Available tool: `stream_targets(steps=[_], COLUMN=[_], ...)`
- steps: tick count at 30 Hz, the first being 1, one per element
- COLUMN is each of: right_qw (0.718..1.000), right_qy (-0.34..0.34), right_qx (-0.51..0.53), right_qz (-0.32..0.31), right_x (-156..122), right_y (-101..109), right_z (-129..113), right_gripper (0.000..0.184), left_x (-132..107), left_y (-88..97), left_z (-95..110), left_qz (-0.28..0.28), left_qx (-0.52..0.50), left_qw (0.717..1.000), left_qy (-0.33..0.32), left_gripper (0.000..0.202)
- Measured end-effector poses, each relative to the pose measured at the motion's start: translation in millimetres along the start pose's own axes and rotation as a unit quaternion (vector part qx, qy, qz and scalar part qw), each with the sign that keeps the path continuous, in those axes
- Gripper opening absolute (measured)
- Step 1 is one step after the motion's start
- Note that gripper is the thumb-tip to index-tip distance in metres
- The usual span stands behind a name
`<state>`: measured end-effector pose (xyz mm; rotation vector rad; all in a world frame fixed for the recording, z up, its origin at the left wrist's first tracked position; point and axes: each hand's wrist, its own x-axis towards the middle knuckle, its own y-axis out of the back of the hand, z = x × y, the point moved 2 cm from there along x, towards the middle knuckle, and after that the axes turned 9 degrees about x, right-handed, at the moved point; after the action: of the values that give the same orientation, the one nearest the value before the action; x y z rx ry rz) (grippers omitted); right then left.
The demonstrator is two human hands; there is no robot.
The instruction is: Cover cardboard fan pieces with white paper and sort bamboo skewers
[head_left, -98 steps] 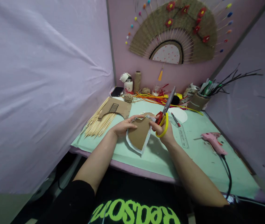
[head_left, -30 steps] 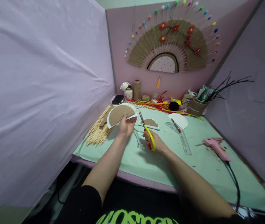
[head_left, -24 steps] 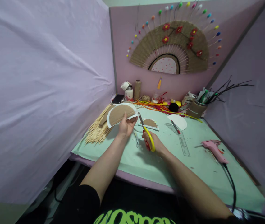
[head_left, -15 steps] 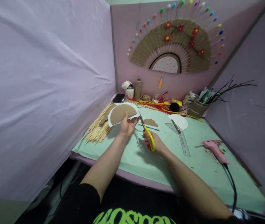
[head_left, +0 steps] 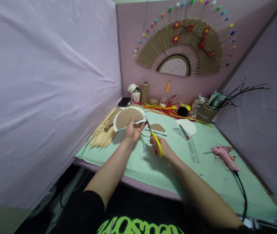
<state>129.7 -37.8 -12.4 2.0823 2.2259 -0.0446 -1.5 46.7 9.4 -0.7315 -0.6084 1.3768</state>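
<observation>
Cardboard (head_left: 130,117): moved up-left since earlier, now centre of frame.
Left hand (head_left: 132,132): pinching its lower edge, seemingly so paper rim (head_left: 114,123) stays exposed.
Scissors (head_left: 155,136): gripped in right hand (head_left: 165,148), blades by right corner.

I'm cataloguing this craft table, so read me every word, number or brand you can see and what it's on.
"so", upside down, on the black shirt; neighbouring green letters are cut off.
Clear ruler: markings too small to read.
Nothing else is readable.
</observation>
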Motion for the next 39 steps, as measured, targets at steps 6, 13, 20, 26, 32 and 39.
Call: stream_targets(steps=[6,13,20,26,32,39], right_qw=[1.000,1.000,1.000,1.000,0.999,0.999], right_qy=[-0.001,-0.008,-0.006,-0.002,-0.010,-0.012], right_qx=[-0.004,-0.003,-0.011,-0.024,-0.033,-0.032], right_qz=[0.008,0.008,0.009,0.012,0.009,-0.007], right_x=[0.5,-0.2,1.7,2.2,0.8,-2.2], right_y=[0.2,1.0,3.0,5.0,4.9,2.8], right_z=[-0.2,-1.1,1.6,3.5,-1.4,-2.5], right_gripper=[0.048,0.044,0.043,0.041,0.041,0.049], left_x=[-0.3,-2.0,-0.1,2.3,3.4,3.2], left_y=[0.0,-1.2,0.9,3.2,2.6,0.8], left_z=[-0.2,1.3,1.2,1.4,2.3,4.2], left_qz=[-0.019,0.001,0.003,0.014,0.017,0.049], left_qx=[-0.005,-0.011,-0.014,-0.021,-0.051,-0.060], left_qw=[1.000,1.000,1.000,1.000,0.998,0.997], left_qy=[-0.009,0.001,-0.003,-0.012,-0.016,-0.013], left_gripper=[0.040,0.042,0.039,0.035,0.031,0.032])
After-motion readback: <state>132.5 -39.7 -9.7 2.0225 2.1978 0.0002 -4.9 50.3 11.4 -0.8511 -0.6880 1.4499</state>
